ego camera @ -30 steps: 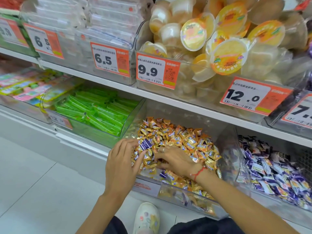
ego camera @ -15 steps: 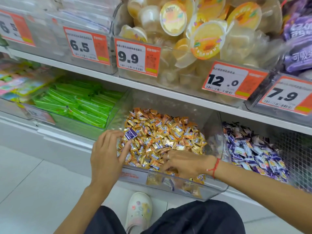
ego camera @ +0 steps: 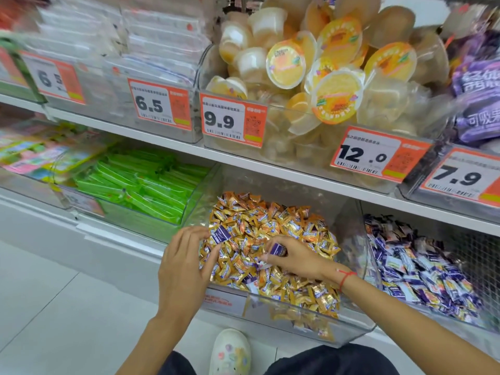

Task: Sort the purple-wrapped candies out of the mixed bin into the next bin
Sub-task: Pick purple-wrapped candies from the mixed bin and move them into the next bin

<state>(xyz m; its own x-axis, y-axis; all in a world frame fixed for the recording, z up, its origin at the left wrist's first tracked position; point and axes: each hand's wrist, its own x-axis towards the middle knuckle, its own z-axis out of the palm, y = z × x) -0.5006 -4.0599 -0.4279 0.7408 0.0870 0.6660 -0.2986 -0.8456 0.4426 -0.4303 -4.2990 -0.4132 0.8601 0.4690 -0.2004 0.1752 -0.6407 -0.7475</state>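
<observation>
1. Here, my right hand [ego camera: 293, 257] pinches one purple-wrapped candy [ego camera: 277, 249] between thumb and fingertips, just above the gold heap in the mixed bin [ego camera: 311, 324].
2. A second purple candy [ego camera: 220, 234] lies on the heap's left side, touching the fingertips of my left hand [ego camera: 186, 263], whose fingers are loosely spread and hold nothing.
3. The purple candy bin [ego camera: 422, 266] sits immediately right of the mixed bin, so my right hand is nearer; I judge it should carry its candy rightward over the dividing wall.
</observation>
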